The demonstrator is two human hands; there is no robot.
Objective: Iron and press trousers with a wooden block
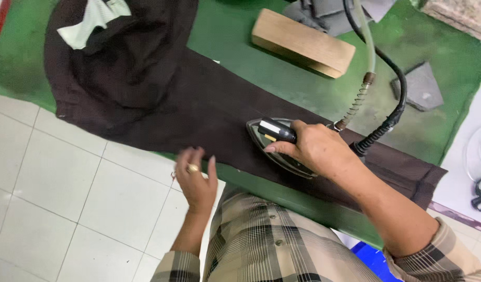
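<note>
Starting at the left, we see a white tiled floor below the edge of the green-covered table. On that table lies a dark brown garment — bunched into soft folds at the upper left, where a pale mint-coloured lining piece shows, then stretching out flat and smooth as a long strip toward the right, ending in a folded hem near the table's right edge.

Our left hand hovers at the near edge of the fabric, fingers spread apart and holding nothing, a ring on one finger; whether the fingertips touch the cloth we cannot tell.

Further right, our right hand is wrapped firmly around the black handle of a steam iron. The iron is dark with a pointed nose aimed left, its soleplate resting flat on the brown strip, about midway along it. Behind it — toward the far side of the table — sits a plain wooden block. From the iron's rear rise a pale hose with a spring coil and a black cable. A small grey pad lies at the right. Our checked shirt fills the bottom.
</note>
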